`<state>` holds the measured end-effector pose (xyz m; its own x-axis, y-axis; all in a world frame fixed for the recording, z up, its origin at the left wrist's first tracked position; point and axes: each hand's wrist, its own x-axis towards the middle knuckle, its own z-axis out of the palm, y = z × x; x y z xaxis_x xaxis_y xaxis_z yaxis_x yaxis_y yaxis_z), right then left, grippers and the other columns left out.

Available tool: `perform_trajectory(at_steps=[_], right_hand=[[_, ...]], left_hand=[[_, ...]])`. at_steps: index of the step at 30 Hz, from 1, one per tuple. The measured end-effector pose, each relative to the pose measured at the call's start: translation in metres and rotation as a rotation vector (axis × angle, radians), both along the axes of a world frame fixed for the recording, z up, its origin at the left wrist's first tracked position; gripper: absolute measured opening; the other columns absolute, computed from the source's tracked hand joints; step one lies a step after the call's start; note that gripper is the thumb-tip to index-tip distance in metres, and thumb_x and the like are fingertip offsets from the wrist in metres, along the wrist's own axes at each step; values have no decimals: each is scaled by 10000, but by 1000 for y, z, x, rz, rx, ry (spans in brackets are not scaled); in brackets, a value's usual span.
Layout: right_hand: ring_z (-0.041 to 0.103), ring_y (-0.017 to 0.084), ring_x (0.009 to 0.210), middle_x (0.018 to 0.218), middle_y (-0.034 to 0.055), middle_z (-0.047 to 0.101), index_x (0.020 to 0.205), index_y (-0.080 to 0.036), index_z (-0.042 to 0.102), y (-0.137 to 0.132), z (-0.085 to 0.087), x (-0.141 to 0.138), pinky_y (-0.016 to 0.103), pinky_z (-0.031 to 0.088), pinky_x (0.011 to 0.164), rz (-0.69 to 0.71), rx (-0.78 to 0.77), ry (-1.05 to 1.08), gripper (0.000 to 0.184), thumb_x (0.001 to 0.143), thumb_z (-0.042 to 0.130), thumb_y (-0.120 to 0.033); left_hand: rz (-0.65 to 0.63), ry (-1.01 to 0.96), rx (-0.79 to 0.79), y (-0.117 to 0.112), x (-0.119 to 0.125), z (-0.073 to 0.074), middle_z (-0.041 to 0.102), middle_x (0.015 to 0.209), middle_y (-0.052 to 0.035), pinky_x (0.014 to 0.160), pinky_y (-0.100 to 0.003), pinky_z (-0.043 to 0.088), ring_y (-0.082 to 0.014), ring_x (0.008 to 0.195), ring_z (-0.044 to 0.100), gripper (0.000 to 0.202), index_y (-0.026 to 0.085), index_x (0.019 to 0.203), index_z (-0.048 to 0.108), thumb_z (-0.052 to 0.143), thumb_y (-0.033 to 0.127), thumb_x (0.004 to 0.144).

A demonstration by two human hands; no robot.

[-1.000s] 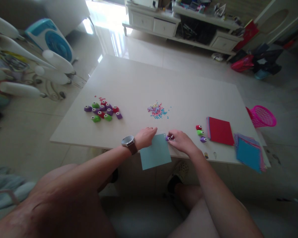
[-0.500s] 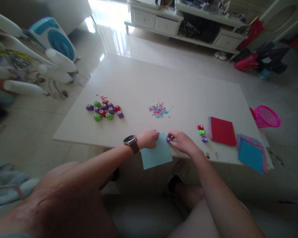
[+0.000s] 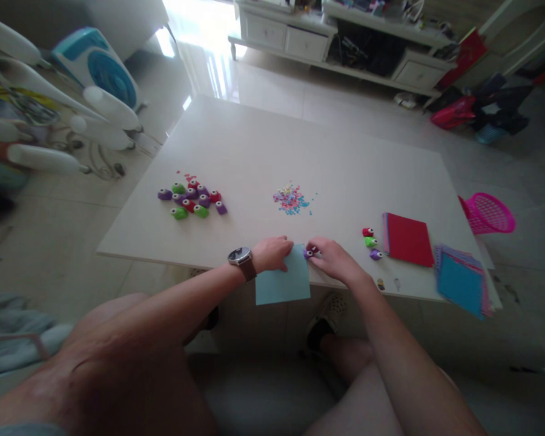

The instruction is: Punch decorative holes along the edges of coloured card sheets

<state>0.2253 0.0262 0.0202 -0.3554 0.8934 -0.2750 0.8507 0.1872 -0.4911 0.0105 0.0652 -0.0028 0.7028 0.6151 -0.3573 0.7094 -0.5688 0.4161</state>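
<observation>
A light blue square sheet of paper (image 3: 282, 287) lies at the table's front edge, its lower part jutting past it. My left hand (image 3: 271, 254), with a watch on the wrist, grips the sheet near its upper left, thumb on top. At the sheet's upper right side my right hand (image 3: 332, 259) is closed around a small purple craft punch (image 3: 309, 254). The fingers cover part of this punch, and I cannot tell whether the paper's edge is inside it. Beyond both hands is a pile of coloured paper confetti (image 3: 291, 200).
Several red, green and purple craft punches (image 3: 191, 194) cluster on the left. Three more punches (image 3: 370, 242) stand right, beside a red paper stack (image 3: 409, 239) and a blue-topped paper stack (image 3: 461, 275). A pink basket (image 3: 490, 212) sits beyond the white table (image 3: 345, 151).
The light blue sheet has turned slightly, its lower edge moving left and up. Both hands stay nearly in place, the right still holding the purple craft punch.
</observation>
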Motion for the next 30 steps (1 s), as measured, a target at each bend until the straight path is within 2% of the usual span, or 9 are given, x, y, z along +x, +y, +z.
perform_trajectory(at_steps=[7, 16, 30], right_hand=[[675, 184, 913, 1025, 76, 733, 979, -181, 705, 2, 1, 5, 255, 498, 822, -91, -75, 68, 112, 928, 657, -268], [697, 175, 886, 985, 54, 756, 959, -187, 732, 3, -3, 2, 244, 510, 826, -149, -159, 192, 91, 918, 675, -245], [699, 174, 845, 925, 45, 768, 905, -180, 750, 4, -1, -4, 261, 503, 809, -231, -166, 181, 55, 885, 708, -209]], left_hand=[[6, -2, -28, 2, 1, -1, 661, 1082, -73, 770, -307, 484, -232, 961, 652, 388, 193, 1026, 655, 836, 379, 736], [-11, -6, -29, 2, 2, 1, 651, 1096, -90, 794, -315, 488, -246, 988, 641, 402, 177, 1049, 655, 835, 361, 740], [-29, -20, -30, 7, 3, -7, 658, 1091, -96, 797, -305, 498, -243, 972, 649, 423, 168, 1032, 665, 831, 379, 706]])
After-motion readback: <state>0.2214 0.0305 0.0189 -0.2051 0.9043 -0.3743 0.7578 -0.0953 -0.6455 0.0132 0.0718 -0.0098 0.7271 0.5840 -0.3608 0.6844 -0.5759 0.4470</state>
